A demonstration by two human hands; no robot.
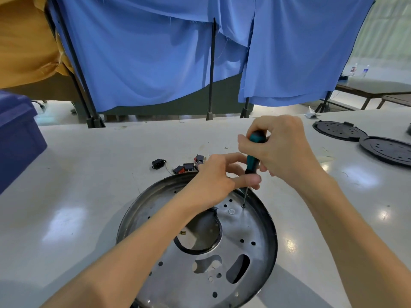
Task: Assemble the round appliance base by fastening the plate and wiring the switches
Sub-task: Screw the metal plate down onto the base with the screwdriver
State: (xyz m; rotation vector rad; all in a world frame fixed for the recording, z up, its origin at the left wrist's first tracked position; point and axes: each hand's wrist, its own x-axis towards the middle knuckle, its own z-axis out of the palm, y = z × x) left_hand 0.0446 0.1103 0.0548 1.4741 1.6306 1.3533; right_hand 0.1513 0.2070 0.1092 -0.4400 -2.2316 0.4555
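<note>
A round metal base [264,241] with a perforated steel plate [242,232] lies on the white table in front of me. My right hand [282,150] grips the teal-and-black handle of a screwdriver [252,162] held upright. Its tip sits on a screw [243,206] near the plate's far edge. My left hand [220,174] pinches the screwdriver's lower handle and shaft, thumb across the front. Behind the base lie several black-and-red rocker switches [189,166] and a black power socket [158,163] with wires.
Two black round perforated covers [340,130] [387,150] lie at the far right of the table. A dark blue bin [17,138] stands at the left edge. Blue cloth [155,52] hangs on black poles behind the table.
</note>
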